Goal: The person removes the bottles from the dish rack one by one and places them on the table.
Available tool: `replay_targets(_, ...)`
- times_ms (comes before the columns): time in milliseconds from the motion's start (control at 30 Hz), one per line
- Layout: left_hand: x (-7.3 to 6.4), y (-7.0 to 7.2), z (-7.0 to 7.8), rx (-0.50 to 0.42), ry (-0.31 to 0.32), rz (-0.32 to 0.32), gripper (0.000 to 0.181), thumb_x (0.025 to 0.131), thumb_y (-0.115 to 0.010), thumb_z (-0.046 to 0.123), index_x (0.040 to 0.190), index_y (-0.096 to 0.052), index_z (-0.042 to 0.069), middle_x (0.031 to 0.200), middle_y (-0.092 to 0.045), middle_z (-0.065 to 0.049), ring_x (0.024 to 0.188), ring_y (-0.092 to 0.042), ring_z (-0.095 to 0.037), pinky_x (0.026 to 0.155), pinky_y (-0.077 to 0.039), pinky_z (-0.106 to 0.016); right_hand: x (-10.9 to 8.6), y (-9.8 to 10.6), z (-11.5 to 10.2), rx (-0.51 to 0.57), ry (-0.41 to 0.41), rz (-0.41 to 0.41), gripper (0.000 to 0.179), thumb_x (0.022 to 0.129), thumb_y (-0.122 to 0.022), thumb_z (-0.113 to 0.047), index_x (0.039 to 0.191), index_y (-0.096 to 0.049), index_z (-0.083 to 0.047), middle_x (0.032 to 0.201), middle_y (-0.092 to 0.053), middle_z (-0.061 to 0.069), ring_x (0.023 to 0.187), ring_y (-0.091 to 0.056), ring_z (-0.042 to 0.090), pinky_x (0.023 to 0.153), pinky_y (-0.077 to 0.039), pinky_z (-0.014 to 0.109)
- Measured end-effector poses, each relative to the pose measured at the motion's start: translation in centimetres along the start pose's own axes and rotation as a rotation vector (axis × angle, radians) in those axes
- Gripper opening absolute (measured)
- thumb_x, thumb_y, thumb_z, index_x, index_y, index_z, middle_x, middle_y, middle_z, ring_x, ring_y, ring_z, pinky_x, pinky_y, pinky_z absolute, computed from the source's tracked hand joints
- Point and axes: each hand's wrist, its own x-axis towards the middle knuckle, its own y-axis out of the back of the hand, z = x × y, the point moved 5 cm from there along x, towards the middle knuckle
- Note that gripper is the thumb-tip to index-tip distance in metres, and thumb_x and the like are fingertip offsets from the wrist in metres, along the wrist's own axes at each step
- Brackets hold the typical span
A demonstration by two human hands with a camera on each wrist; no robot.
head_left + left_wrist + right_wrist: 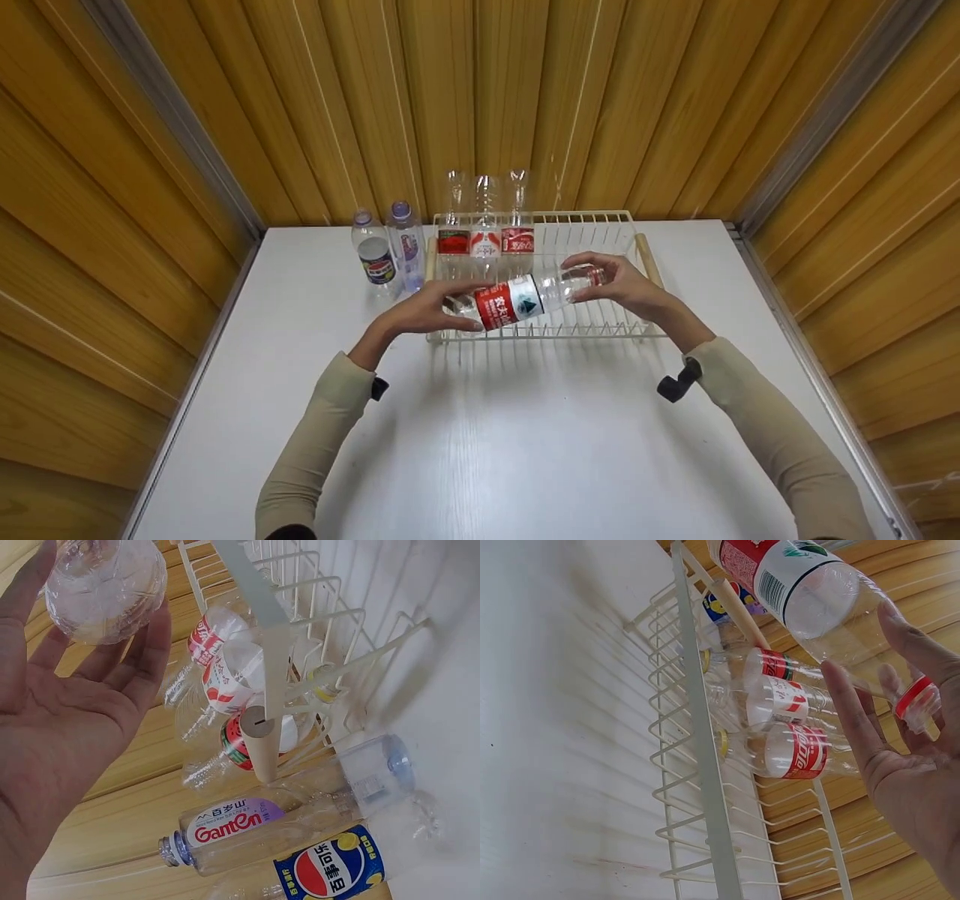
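Note:
Both hands hold a clear plastic bottle [510, 302] with a red and white label, tilted over the front of a white wire rack [555, 336]. My left hand [431, 307] grips its base end, thumb and fingers on opposite sides. At the neck end, near a red ring [913, 696], my right hand [619, 285] curls its fingers and thumb round it. Inside the rack's left part stand three clear bottles: one with a dark red label [454, 241], one with a white and red label [485, 244] and one with a red label [517, 240].
Left of the rack, a bottle with a blue Pepsi-style label [376, 261] and a Ganten bottle [407, 247] stand upright on the white table [510, 450]. Wooden bars [649, 259] edge the rack's sides. Yellow wood-look panels [502, 97] enclose the table at the back and sides.

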Motion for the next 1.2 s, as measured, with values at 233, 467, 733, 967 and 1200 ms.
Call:
replay_targets(233, -0.1, -0.3, 0.4, 0.002, -0.002, 0.009, 0.069, 0.09, -0.08, 0.025, 0.152, -0.05, 0.027, 0.145, -0.06, -0.006, 0.124, -0.061, -0.027, 0.106, -0.051, -0.048, -0.3, -0.1, -0.2, 0.009, -0.01, -0.022, 0.057, 0.088, -0.076, -0.001, 0.141, -0.054, 0.002, 0.146, -0.05, 0.026, 0.129, -0.058, 0.028, 0.096, -0.058, 0.034)
replay_targets(467, -0.5, 0.1, -0.1, -0.009, -0.004, 0.024, 0.068, 0.091, -0.079, 0.026, 0.152, -0.05, 0.024, 0.146, -0.059, -0.006, 0.127, -0.06, -0.03, 0.107, -0.05, -0.05, -0.7, 1.4, 0.0, -0.019, -0.01, -0.013, 0.062, 0.09, -0.075, -0.002, 0.146, -0.049, 0.0, 0.14, -0.059, 0.005, 0.13, -0.055, 0.024, 0.099, -0.055, 0.027)
replay_targets(733, -2.7, 1.8, -1.9, -0.052, 0.039, 0.109, 0.069, 0.092, -0.077, 0.024, 0.154, -0.047, 0.023, 0.15, -0.056, -0.009, 0.136, -0.056, -0.034, 0.113, -0.045, -0.054, -1.7, 5.0, 0.7, -0.076, -0.065, 0.033, 0.065, 0.094, -0.072, -0.007, 0.152, -0.044, -0.004, 0.145, -0.054, 0.009, 0.138, -0.049, 0.033, 0.1, -0.054, 0.025)
replay_targets(967, -4.9, 3.5, -4.1, -0.182, 0.065, 0.219, 0.068, 0.093, -0.076, 0.02, 0.154, -0.046, 0.02, 0.151, -0.054, -0.013, 0.136, -0.055, -0.037, 0.111, -0.045, -0.058, -2.5, 8.8, 2.1, -0.148, -0.102, 0.113, 0.061, 0.095, -0.072, -0.014, 0.151, -0.047, -0.008, 0.139, -0.058, 0.0, 0.128, -0.058, 0.015, 0.098, -0.053, 0.02)
replay_targets(1200, -6.4, 4.6, -6.4, -0.261, 0.117, 0.323, 0.07, 0.089, -0.08, 0.018, 0.152, -0.048, 0.021, 0.15, -0.055, -0.016, 0.134, -0.057, -0.039, 0.107, -0.05, -0.054, -4.4, 12.3, 3.8, -0.169, -0.13, 0.193, 0.063, 0.098, -0.069, -0.013, 0.152, -0.041, 0.002, 0.138, -0.058, 0.004, 0.117, -0.063, 0.003, 0.095, -0.053, 0.017)
